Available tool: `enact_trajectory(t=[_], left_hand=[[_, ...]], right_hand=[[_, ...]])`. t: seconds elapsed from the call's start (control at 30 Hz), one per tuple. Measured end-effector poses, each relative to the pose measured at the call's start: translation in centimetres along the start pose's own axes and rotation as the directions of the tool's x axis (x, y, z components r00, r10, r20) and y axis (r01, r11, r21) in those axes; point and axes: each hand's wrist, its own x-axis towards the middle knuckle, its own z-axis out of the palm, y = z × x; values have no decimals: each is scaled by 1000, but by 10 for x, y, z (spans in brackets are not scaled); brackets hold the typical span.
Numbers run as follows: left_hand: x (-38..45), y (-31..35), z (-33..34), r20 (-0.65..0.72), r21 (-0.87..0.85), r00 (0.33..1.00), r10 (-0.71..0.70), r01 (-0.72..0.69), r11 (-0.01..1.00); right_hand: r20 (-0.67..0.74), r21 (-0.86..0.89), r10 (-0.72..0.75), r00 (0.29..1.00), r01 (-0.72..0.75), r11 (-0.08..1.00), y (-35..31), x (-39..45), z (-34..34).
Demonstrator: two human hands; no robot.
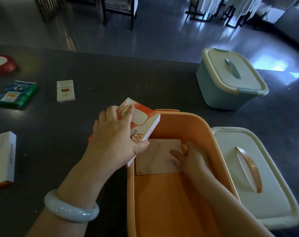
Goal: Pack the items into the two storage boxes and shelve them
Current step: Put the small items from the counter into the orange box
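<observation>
An open orange storage box [195,122] stands at the near middle of the dark table. My left hand [114,139] grips an orange-and-white carton [141,118] tilted over the box's left rim. Inside the box my right hand [188,158] rests with straight fingers on a pale flat box [155,156] lying on the bottom. A closed blue storage box [218,93] with a cream lid stands at the back right. The orange box's cream lid [258,177] lies to its right.
On the table's left lie a small white pack [65,90], a green packet [16,95], a red round tin [3,65] and a white box [1,158] at the left edge. Chairs and table legs stand on the floor beyond the table.
</observation>
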Motion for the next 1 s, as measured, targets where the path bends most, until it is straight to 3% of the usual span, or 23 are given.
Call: enact_trajectory(t=[0.13,0.2,0.3,0.4,0.5,0.6,0.67,0.73,0.83,1.0], left_hand=[[1,2,-3,24,-5,1000,-11,11,1000],[1,3,-6,45,-15,999,-16,17,1000],[0,5,-11,61,-50,998,19,-16,999],[-3,9,-18,63,-83,992,105,-100,992],[-8,18,-25,94,-141,966,240,-226,964],[-12,36,-27,141,-191,922,360,-332,924],[-12,50,-23,193,-206,890,414,-376,904],[-11,60,-15,267,-246,868,419,-359,900],[-7,68,1,328,-178,866,378,-336,925],[-2,76,19,373,10,877,301,-329,944]], right_hand=[[-44,-234,-88,995,75,969,-18,-8,-13],[-31,-375,-255,966,225,899,-24,-13,-21],[-62,-468,-551,832,464,752,-22,-16,-39],[-96,-516,-673,734,541,664,-18,-9,-62],[-130,-566,-670,731,501,655,-8,0,-79],[-146,-499,-568,810,436,749,-1,5,-83],[-90,-356,-499,862,440,825,-1,4,-82],[1,-203,-500,866,490,848,-1,2,-80],[42,-83,-422,906,424,902,0,3,-82],[11,-49,-435,900,435,899,7,10,-79]])
